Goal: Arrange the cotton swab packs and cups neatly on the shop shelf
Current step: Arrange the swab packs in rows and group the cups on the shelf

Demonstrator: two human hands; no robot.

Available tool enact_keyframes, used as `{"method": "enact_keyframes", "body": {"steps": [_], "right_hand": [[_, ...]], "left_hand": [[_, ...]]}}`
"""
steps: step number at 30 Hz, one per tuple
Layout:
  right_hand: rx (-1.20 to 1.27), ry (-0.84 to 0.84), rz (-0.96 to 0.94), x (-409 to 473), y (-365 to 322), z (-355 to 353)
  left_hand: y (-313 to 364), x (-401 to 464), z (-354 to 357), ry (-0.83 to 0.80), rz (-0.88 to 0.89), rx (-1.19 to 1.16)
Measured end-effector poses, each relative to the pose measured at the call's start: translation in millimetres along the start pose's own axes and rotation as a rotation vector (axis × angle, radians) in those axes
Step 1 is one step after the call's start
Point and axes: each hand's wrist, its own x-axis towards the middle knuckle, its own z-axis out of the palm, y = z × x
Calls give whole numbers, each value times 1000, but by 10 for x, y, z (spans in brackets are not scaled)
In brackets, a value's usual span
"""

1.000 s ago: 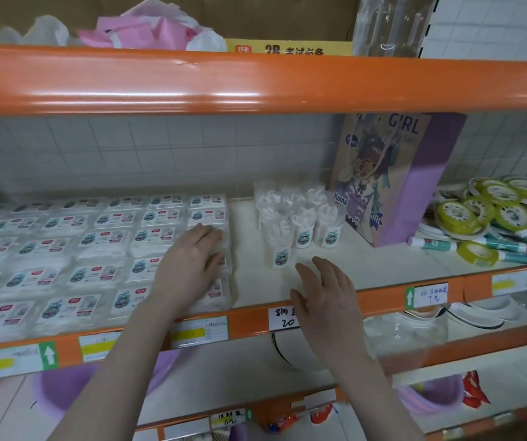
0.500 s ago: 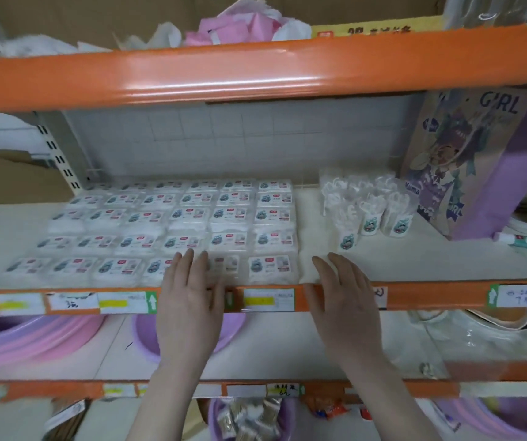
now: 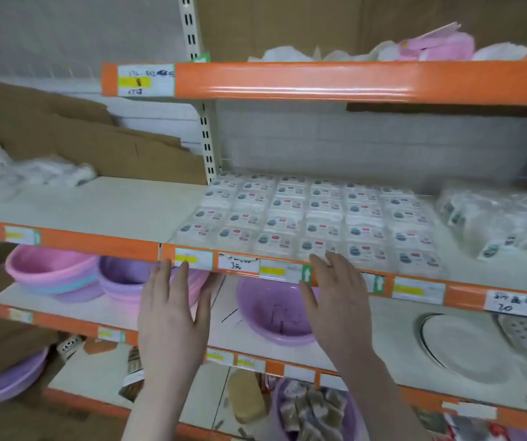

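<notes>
On the middle shelf (image 3: 122,202), the cotton swab packs (image 3: 313,218) lie in flat rows, with the cups (image 3: 497,221) just right of them. Below its orange front edge, the left hand (image 3: 173,316) and right hand (image 3: 335,300) hover, fingers straight and apart, holding nothing.

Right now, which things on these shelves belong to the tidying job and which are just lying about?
Job: cotton swab packs; cups; left hand; right hand.
Lying about: pink basin; purple basin; plate; cardboard.
</notes>
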Motion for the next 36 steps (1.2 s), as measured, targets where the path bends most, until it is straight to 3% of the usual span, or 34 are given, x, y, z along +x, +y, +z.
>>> {"method": "enact_keyframes", "body": {"steps": [14,22,36], "right_hand": [[184,-155,-112,86,-2209,713],[301,-114,-230,508,-3205,1559],[392,-124,-265,2041,-4545,3262]], "left_hand": [[-1858,150,-1008,79,-169,161],[-2762,640,-1001,127,-232,254],[-4334,2376,-505,128,-367,306]]}}
